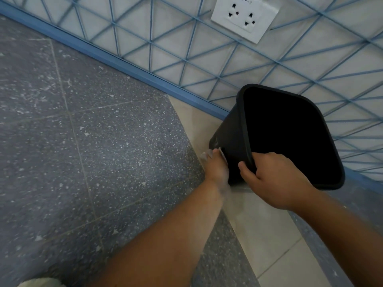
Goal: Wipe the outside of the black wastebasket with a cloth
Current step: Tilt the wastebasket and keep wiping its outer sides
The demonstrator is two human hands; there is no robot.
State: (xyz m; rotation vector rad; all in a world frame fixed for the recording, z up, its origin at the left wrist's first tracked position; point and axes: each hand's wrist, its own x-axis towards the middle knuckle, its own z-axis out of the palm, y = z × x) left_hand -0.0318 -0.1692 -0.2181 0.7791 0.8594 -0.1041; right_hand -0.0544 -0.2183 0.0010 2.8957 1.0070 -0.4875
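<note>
The black wastebasket stands tilted on the floor beside the wall, its open mouth facing me. My right hand grips the near corner of its rim, thumb outside and fingers over the edge. My left hand is blurred low against the basket's left outer wall, holding a small white cloth of which only a strip shows by the fingers.
A wall with a blue triangle pattern and a blue skirting strip runs diagonally behind the basket. A white power socket sits on it. Grey speckled floor tiles lie to the left, a pale beige tile band under the basket.
</note>
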